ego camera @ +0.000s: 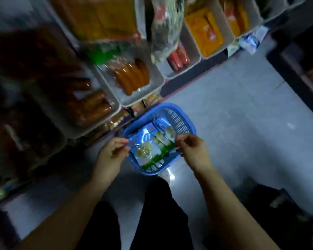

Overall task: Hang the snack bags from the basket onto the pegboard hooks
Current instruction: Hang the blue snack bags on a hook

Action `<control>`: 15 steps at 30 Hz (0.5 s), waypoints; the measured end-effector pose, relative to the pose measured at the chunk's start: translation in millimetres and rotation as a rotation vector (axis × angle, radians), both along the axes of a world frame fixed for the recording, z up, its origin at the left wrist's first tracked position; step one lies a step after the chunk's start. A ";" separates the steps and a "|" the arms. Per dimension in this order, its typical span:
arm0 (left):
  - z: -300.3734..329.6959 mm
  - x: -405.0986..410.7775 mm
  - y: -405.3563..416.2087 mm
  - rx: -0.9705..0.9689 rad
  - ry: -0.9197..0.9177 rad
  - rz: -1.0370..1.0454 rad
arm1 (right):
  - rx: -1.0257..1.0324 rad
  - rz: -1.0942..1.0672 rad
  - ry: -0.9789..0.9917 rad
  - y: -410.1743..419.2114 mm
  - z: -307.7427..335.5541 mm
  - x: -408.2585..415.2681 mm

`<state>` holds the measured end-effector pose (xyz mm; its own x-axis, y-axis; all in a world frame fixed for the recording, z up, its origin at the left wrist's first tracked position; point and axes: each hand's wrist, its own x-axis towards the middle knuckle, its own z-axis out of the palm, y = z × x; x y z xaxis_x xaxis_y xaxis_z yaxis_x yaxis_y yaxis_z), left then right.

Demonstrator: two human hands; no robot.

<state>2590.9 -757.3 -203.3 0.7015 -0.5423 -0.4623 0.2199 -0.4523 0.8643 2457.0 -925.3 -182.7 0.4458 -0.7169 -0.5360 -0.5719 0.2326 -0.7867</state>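
Looking down at a blue basket [179, 121] standing on the floor [242, 105]. Above the basket, holding a snack bag [148, 148] between both hands. Left hand [112, 152] pinching the bag's left edge with curled fingers [122, 141]; right hand [192, 147] pinching its right edge the same way. More bags [163, 127] lying inside the basket, under the held one. Beyond the basket, white trays [145, 94] of sausages [132, 76] sitting on shelves.
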 end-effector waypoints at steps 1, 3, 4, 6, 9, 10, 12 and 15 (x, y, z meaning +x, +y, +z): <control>-35.1 -4.2 -7.2 0.051 0.009 0.023 | 0.017 0.031 0.052 -8.4 -33.1 -5.1; -110.3 -12.5 -20.2 0.140 0.057 0.073 | 0.043 0.120 0.144 -24.2 -101.4 -15.3; -147.7 -16.5 -27.4 0.172 0.092 0.095 | 0.046 0.171 0.187 -31.0 -136.3 -18.7; -218.1 -25.0 -41.2 0.237 0.157 0.140 | 0.013 0.290 0.330 -41.6 -204.7 -23.3; -307.7 -29.7 -61.6 0.295 0.210 0.184 | 0.042 0.477 0.449 -51.3 -306.0 -20.8; -331.9 -29.5 -65.7 0.315 0.239 0.195 | 0.057 0.537 0.475 -51.8 -336.3 -16.9; -370.4 -28.4 -64.9 0.365 0.287 0.212 | 0.075 0.551 0.522 -49.3 -388.8 -6.1; -408.3 -24.6 -53.1 0.420 0.286 0.183 | 0.059 0.523 0.448 -36.3 -446.3 17.8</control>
